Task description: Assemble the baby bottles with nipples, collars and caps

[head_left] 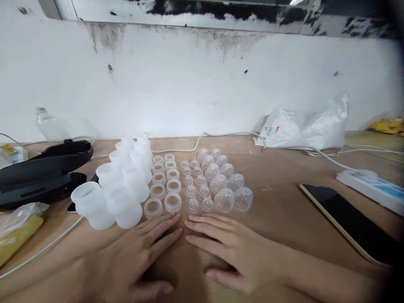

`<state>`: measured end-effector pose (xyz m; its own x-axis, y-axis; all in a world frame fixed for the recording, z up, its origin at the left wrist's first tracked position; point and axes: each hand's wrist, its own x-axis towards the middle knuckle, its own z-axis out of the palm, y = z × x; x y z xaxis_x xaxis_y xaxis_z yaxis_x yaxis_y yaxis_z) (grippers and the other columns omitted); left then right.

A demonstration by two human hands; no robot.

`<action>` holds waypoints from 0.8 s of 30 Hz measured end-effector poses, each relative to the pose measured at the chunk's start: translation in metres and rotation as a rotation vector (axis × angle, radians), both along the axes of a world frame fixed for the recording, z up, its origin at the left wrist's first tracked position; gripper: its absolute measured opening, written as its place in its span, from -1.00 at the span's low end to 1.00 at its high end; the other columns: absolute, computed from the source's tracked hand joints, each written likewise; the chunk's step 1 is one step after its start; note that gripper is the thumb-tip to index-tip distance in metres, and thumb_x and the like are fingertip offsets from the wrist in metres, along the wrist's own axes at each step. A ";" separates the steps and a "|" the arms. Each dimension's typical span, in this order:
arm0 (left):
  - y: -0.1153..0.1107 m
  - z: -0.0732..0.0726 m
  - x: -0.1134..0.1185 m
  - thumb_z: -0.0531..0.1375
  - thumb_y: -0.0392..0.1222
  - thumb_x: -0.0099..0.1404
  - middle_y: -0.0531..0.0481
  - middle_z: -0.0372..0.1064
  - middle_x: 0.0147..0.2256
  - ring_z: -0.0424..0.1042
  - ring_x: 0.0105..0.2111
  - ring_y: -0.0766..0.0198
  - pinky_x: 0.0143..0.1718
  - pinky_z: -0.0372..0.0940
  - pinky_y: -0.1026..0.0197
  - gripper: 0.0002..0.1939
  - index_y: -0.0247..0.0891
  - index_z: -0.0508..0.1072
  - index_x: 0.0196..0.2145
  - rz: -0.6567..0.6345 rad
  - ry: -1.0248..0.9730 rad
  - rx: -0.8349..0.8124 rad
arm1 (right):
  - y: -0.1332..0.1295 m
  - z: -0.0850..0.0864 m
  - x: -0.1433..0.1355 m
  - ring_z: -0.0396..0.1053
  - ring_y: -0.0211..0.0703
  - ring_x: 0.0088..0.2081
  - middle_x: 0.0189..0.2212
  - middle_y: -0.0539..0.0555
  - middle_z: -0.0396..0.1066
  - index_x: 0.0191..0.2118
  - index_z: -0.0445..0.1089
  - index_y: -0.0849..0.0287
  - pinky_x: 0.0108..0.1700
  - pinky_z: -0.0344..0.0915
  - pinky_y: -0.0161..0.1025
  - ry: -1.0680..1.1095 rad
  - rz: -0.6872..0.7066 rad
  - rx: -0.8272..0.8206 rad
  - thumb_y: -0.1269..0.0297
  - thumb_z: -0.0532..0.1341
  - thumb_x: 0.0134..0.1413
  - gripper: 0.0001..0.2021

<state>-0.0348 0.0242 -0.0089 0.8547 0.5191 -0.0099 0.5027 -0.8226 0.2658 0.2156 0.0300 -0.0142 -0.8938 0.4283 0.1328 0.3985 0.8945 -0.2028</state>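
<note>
My left hand (139, 250) lies flat on the brown table (271, 206), fingers stretched out, holding nothing. Its fingertips are just in front of two columns of translucent rings (172, 202). Beyond its wrist, at the left, stand two columns of frosted white bottles (123, 206). My right hand (232, 248) also rests with spread fingers and nothing in them. Directly ahead of it are two columns of small clear nipple-shaped pieces (206, 204) and, to their right, two columns of clear domed caps (224, 200). The two hands are apart, with their fingertips pointing toward each other.
A phone (344, 219) and a white power strip (372, 187) lie at the right. Clear plastic bags (303, 126) and a cable (176, 150) are near the wall. Black gear (44, 172), a clear bottle (49, 124) and a yellow packet (22, 235) are at the left.
</note>
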 end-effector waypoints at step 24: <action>0.000 -0.015 0.014 0.00 -0.37 0.23 -0.16 0.23 0.05 0.21 0.02 0.07 -0.03 0.20 0.00 -0.60 -0.31 0.18 0.04 0.009 -0.185 0.364 | 0.019 -0.005 0.001 0.19 0.06 -0.06 -0.18 0.09 0.41 -0.35 0.40 0.21 0.09 -0.10 0.09 0.021 -0.562 0.758 0.50 0.05 0.01 -0.81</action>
